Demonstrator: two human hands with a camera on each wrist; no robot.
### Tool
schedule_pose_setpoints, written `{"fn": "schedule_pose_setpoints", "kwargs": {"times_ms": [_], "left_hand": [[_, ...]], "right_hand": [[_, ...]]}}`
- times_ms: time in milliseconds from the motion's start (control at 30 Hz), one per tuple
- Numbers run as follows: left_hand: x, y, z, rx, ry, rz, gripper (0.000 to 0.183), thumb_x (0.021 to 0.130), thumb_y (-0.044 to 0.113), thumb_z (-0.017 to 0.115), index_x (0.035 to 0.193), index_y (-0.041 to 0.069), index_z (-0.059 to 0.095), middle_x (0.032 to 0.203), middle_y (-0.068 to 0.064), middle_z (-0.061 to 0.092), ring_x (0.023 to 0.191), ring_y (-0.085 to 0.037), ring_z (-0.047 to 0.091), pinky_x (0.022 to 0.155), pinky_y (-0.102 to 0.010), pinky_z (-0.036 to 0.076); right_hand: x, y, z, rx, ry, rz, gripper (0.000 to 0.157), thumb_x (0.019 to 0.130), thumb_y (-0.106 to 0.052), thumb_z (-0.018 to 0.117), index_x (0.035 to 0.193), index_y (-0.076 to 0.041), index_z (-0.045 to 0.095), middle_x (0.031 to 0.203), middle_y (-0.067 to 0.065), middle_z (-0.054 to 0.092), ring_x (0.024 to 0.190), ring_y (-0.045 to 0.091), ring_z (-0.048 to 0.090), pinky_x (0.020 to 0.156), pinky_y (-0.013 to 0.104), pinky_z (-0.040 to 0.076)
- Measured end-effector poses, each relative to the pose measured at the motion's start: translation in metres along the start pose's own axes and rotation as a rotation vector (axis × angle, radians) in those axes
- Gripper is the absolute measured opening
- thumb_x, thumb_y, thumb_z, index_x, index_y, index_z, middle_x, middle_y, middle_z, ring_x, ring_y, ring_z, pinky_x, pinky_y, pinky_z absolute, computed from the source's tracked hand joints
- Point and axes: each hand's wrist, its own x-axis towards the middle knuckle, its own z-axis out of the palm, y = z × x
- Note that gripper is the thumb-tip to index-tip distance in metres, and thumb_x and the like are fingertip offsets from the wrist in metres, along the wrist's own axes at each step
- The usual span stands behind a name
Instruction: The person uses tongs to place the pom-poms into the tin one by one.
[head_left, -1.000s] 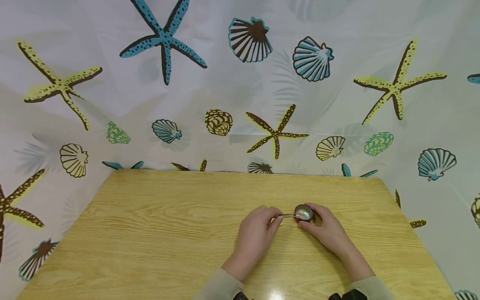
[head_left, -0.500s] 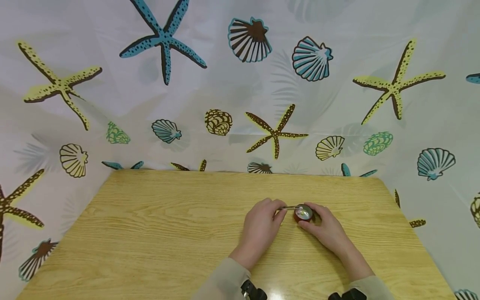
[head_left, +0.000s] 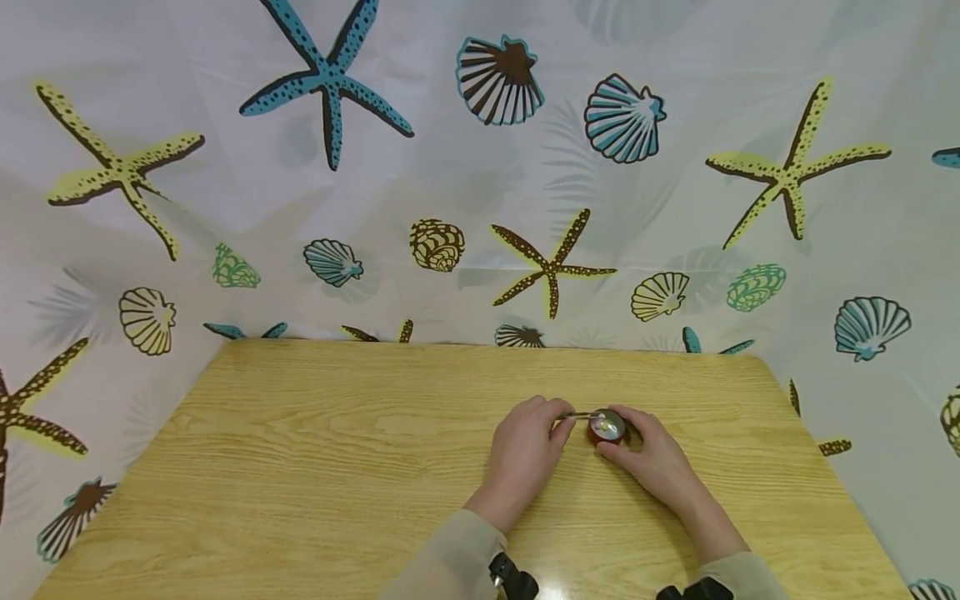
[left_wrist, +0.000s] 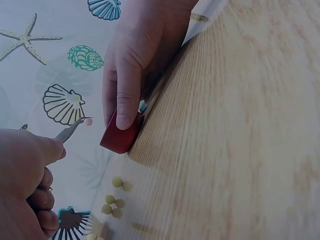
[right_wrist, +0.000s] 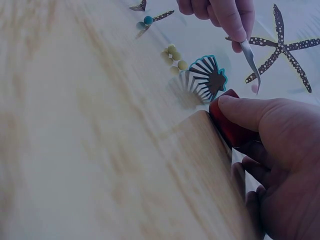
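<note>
My left hand (head_left: 521, 454) pinches a pair of metal tweezers (right_wrist: 250, 57) between thumb and index finger. At the tweezers' tip is a small pink bead (left_wrist: 88, 121), above the rim of a small round red tin (left_wrist: 120, 139). Thumb and fingers of my right hand (head_left: 660, 457) grip the tin from its right side on the table. Seen from above, the tin (head_left: 606, 427) has a shiny inside with small coloured spots that are too small to tell apart.
Several yellow beads (left_wrist: 117, 181) lie on the wooden table (head_left: 315, 467) near the tin, hidden behind my left hand in the head view. A teal bead (right_wrist: 148, 20) is farther off. A cloth (head_left: 465, 183) with starfish and shells surrounds the table's back and sides.
My left hand has moved away from me and slightly right, bringing the tweezers' tip from the tin's left side to its far edge. The right hand and tin have stayed put.
</note>
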Motion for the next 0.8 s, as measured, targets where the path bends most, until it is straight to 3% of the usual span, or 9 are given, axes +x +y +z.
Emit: {"fn": "schedule_pose_setpoints", "kwargs": {"times_ms": [300,800], "left_hand": [[0.0004,-0.0011,0.0042,0.010,-0.003,-0.007,0.011,0.106,0.028,0.079,0.113,0.022,0.083,0.086,0.009,0.064,0.070,-0.008,0.051,0.061,-0.025,0.043],[-0.0017,-0.0025,-0.0019,-0.009,0.019,-0.009,0.011,0.108,0.029,0.077,0.114,0.022,0.083,0.084,0.009,0.061,0.068,-0.009,0.048,0.059,-0.026,0.041]], "right_hand": [[0.0007,-0.0002,-0.0004,0.002,-0.004,0.011,0.070,0.103,-0.033,0.083,0.161,-0.007,0.054,0.160,0.022,0.054,0.153,0.045,0.043,0.124,0.066,0.032],[0.0003,-0.0040,-0.0013,0.022,-0.017,0.008,0.070,0.103,-0.030,0.083,0.161,-0.005,0.053,0.162,0.023,0.052,0.155,0.046,0.041,0.125,0.066,0.031]]}}
